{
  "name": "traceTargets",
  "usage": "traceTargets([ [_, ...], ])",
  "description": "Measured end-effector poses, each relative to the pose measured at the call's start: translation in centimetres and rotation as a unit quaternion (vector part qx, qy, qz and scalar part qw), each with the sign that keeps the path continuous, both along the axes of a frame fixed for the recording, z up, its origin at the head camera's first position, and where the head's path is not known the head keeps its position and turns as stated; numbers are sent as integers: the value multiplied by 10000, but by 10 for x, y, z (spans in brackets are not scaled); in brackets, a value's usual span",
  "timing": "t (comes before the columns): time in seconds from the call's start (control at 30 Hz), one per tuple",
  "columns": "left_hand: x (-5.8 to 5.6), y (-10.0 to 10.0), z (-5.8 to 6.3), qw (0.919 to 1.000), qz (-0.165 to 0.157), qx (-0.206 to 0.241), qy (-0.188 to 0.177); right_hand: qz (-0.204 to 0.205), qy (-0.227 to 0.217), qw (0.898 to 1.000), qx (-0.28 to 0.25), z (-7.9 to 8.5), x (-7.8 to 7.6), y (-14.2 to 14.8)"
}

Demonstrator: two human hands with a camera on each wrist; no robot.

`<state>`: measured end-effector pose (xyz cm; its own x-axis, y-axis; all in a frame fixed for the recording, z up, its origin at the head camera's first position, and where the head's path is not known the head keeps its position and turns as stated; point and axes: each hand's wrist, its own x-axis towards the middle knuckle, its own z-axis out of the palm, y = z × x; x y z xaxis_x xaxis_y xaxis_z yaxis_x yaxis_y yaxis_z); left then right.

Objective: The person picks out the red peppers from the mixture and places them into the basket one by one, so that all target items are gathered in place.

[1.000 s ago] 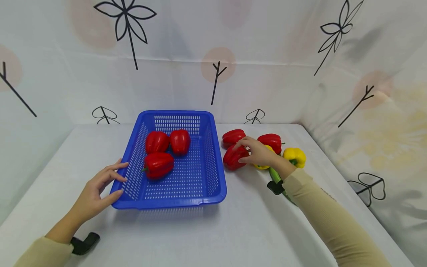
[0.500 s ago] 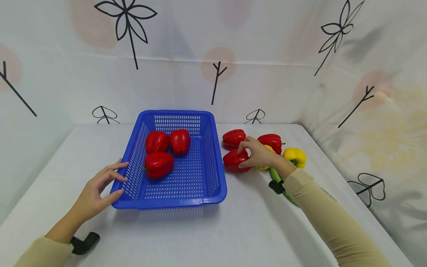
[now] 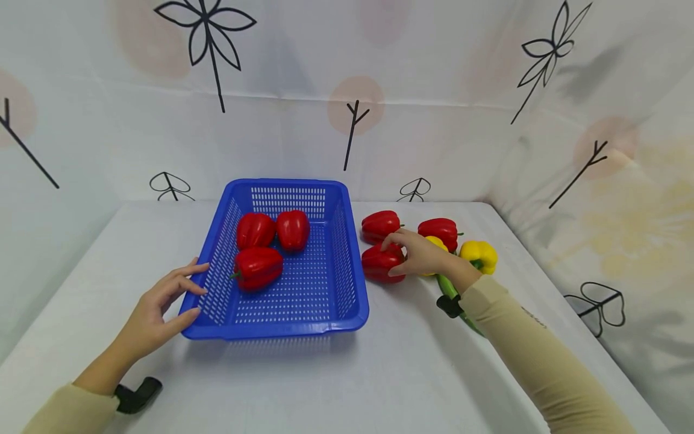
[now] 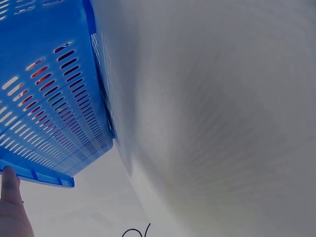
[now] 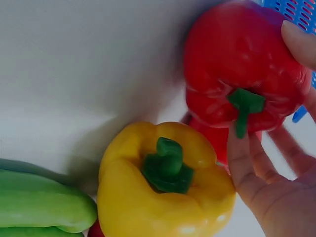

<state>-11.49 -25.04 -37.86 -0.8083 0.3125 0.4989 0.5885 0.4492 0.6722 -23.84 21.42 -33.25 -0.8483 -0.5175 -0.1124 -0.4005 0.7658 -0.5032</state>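
Observation:
My right hand has its thumb and fingers about a red bell pepper just right of the basket. In the right wrist view that bell pepper shows its green stem, thumb on one side and fingertips by the stem end. A second red bell pepper lies right behind it. The fingertips of my left hand rest at the left rim of a blue plastic basket, fingers loosely spread. Three red bell peppers lie inside the basket. One finger shows against its rim in the left wrist view.
Right of my right hand are another red bell pepper, a yellow bell pepper and a second yellow bell pepper, partly hidden by the hand from the head. A long green vegetable lies under the forearm. A patterned cloth hangs behind the table.
The red bell pepper at my right hand has turned and shifted slightly toward me. My right fingers have changed their place on it. The left hand and the basket have stayed still.

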Motion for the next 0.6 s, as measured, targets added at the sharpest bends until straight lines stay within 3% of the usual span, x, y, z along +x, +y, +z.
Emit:
traceTargets([
  [0.23,0,-1,-1,10000,-5,6,0,-178,-26,9997,138,1,0,-2],
  [0.6,0,0,0,10000,-53,69,25,-124,-51,9999,-27,9,2,0],
])
